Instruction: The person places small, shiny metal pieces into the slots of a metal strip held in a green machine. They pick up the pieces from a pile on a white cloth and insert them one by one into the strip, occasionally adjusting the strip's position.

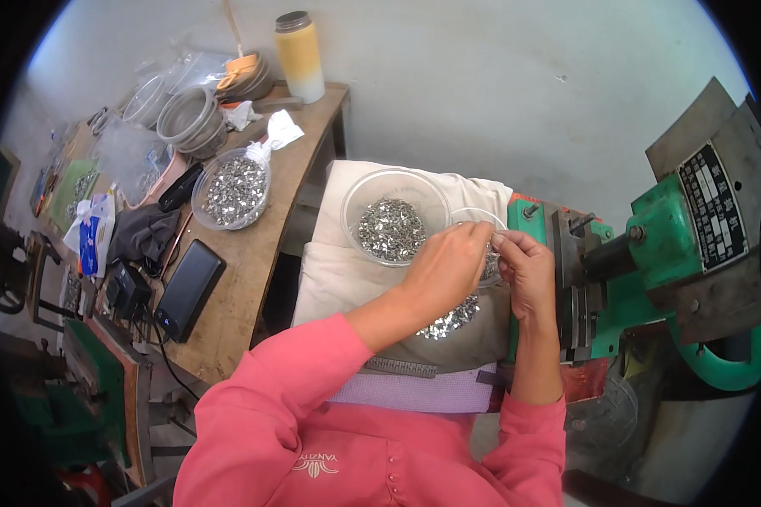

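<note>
My left hand and my right hand meet over the cloth-covered work surface, fingertips pinched close together. Whatever lies between the fingers is too small to make out. Left of them stands a clear plastic tub with many small shiny metal pieces in it. Behind my hands, partly hidden, a second round container shows a pale curved rim and more metal bits. A loose heap of shiny metal pieces lies on the cloth below my left hand.
A green machine stands close at the right. A metal ruler lies along the cloth's near edge. On the wooden table at left are a tub of metal pieces, a black power bank, stacked bowls and a yellow bottle.
</note>
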A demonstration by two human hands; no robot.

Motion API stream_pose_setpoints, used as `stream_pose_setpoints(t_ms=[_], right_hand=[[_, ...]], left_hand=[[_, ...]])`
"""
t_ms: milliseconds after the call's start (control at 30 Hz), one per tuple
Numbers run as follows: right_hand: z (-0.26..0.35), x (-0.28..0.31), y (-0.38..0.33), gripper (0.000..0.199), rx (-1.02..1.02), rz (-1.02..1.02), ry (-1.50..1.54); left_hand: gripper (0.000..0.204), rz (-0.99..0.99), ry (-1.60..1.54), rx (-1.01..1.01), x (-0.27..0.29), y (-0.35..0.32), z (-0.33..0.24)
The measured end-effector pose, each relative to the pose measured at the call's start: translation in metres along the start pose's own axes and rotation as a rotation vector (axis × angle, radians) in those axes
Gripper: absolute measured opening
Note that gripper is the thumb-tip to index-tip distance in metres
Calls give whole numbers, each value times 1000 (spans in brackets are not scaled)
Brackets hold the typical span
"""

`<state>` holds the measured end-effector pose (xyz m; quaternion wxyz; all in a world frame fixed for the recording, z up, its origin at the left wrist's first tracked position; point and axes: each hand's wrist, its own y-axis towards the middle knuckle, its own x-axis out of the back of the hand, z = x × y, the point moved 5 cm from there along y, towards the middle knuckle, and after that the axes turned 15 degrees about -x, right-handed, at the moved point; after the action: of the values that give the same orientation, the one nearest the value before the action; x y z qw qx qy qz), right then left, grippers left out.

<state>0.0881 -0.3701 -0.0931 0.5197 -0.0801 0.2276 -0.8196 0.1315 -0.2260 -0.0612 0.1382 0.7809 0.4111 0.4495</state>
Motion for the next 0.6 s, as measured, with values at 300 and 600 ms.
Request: stream_pose_setpoints(t_ms=[300,600], right_hand=[[-10,6,10,16,-23,32,111],[-24,11,20,20,47,69,86]], left_hand=[[21,-89,-171,94,-8,7,17],[9,-70,-199,157,-24,14,32]])
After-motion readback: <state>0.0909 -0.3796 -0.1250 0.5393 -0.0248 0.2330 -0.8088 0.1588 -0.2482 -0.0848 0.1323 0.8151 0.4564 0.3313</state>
